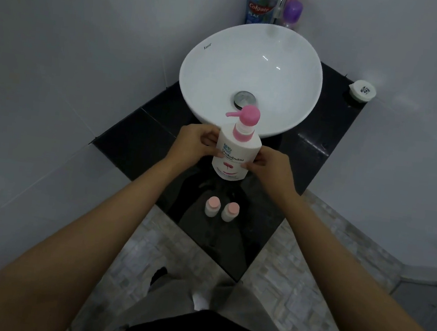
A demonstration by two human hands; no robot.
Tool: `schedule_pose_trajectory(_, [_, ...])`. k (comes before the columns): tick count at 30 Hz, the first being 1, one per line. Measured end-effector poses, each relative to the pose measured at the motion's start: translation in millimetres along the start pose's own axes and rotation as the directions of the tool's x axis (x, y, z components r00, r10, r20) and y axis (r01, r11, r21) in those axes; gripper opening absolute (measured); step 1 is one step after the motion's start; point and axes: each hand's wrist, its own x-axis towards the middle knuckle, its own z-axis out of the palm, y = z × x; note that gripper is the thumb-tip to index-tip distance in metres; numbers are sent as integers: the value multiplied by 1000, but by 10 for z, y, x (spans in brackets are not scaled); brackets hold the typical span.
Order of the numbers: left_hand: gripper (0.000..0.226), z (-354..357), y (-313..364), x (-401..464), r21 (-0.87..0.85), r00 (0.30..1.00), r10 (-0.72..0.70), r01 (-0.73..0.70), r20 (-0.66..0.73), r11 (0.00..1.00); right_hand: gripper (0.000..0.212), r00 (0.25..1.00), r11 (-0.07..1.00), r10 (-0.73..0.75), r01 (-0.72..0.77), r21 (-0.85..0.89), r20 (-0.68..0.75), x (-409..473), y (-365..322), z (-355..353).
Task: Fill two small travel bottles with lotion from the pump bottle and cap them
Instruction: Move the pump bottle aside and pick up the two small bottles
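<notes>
One pump bottle (pixel 237 151) at frame centre gripped by left hand (pixel 196 146) and right hand (pixel 269 168), two capped travel bottles (pixel 212 206) (pixel 230 211) below, black counter (pixel 138 139), white basin (pixel 250 78), grey-walled bathroom

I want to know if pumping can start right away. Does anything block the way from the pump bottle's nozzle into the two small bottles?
Yes. Both small bottles have their pink caps on, closing their mouths. The pump bottle, held by both hands, has open counter between it and them.
</notes>
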Motion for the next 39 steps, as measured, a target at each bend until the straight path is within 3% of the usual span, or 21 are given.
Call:
schedule_pose_trajectory(7, [33, -79, -56, -196, -5, 995, -23, 22, -96, 1000, 23, 993, 997, -53, 60, -58, 101, 14, -136, 30])
schedule_pose_trajectory(12, [30, -392, -108, -401, -48, 969, -61, 51, -241, 998, 24, 956, 976, -174, 199, -87, 235, 207, -477, 143])
schedule_pose_trajectory(20, [25, -1066, -211, -600, -107, 819, -155, 115, -552, 988, 17, 836, 898, -351, 428, -101, 422, 846, -1304, 588])
schedule_pose_trajectory(23, [25, -1250, -313, -595, -123, 748, -194, 150, -635, 981, 24, 780, 878, -387, 474, -60, 492, 1081, -1551, 818])
schedule_pose_trajectory(28, [23, -1451, -474, -513, -113, 671, -215, 193, -710, 975, 35, 719, 879, -382, 477, -14, 581, 1384, -1764, 1132])
schedule_pose_trajectory(39, [19, -1552, -684, -423, -113, 562, -225, 227, -796, 967, 40, 684, 895, -380, 442, 60, 623, 1599, -1979, 1425])
